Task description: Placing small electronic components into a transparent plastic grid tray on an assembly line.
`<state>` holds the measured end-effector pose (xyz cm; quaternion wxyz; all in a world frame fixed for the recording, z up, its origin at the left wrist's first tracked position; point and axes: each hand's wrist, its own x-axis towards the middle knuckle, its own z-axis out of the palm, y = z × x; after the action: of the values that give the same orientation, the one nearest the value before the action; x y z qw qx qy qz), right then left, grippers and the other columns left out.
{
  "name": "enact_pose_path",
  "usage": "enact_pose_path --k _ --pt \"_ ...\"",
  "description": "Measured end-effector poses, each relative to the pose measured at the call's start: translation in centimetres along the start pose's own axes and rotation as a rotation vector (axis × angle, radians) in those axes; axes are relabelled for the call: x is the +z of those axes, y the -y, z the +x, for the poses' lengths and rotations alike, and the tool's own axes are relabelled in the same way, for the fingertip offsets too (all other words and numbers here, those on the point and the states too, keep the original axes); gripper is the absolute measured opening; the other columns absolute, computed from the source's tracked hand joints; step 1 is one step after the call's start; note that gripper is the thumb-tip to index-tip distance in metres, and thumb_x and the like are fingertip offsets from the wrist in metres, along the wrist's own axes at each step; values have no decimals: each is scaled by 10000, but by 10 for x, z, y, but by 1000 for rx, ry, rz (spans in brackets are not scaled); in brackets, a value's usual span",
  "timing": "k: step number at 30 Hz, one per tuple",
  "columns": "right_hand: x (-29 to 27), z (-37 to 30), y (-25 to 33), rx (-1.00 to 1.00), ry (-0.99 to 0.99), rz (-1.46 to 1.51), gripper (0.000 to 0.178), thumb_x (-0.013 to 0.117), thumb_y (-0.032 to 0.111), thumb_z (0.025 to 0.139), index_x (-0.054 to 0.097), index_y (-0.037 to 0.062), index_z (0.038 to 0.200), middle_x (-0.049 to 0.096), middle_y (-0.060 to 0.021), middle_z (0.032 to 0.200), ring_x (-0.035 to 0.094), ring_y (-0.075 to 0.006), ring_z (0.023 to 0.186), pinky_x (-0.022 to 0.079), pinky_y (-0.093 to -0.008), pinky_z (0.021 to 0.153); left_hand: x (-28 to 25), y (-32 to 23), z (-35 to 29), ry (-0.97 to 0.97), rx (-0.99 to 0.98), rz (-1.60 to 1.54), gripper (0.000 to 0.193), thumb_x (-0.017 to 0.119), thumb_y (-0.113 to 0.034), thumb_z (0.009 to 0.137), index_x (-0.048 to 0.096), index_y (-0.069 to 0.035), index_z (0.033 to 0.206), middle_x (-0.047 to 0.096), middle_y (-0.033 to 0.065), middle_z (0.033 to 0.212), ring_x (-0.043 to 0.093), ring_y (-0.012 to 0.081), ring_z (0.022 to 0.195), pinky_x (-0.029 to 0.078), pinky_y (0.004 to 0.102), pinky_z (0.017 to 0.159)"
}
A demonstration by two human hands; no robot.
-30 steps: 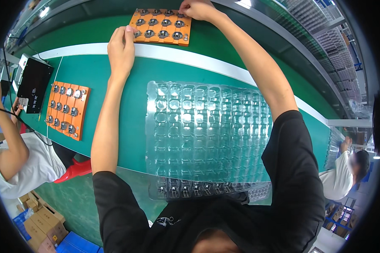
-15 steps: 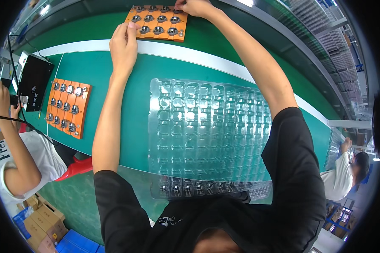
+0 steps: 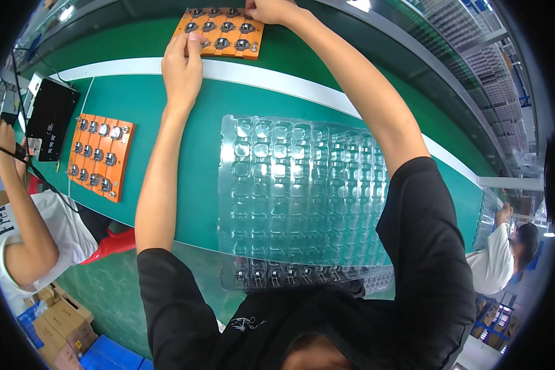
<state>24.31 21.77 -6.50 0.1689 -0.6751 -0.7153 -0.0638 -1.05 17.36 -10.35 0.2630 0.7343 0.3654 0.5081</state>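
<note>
An orange fixture board [image 3: 234,36] carrying rows of small dark metal parts lies on the dark green strip beyond the white rail. My left hand [image 3: 182,69] reaches its near left corner, fingers bent and closed, thumb over the parts there; whatever is between the fingertips is hidden. At the far right corner, my right hand [image 3: 270,10] has its fingertips pinched together over a part position, cut by the top of the picture. What they grip cannot be made out. A second orange board [image 3: 102,158] with similar parts lies on the green table to the left.
A clear plastic blister tray [image 3: 302,185] lies near me, and another tray [image 3: 290,276] holding dark parts sits below it. At left stand a black box device [image 3: 50,123] with cables and a co-worker [image 3: 37,228]. Another person [image 3: 505,256] is at far right.
The orange board by my hands has shifted a little to the left. My right hand has moved left along with it, while my left hand has stayed nearly in place.
</note>
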Motion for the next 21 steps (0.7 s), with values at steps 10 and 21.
enact_pose_path --k 10,21 --pt "-50 -84 -64 20 -135 111 323 654 351 967 733 57 1078 716 -146 1021 688 -304 962 536 -390 856 -5 -1 -1 -74 122 106 252 531 -213 1062 685 -28 988 659 81 957 563 236 885 458 374 820" --pt "-147 -465 -207 801 -405 5 416 607 393 1029 659 11 876 534 -101 670 460 -167 621 408 -356 594 -8 -32 -27 237 48 7 314 649 -279 1026 664 21 935 632 67 731 564 117 678 465 287 649"
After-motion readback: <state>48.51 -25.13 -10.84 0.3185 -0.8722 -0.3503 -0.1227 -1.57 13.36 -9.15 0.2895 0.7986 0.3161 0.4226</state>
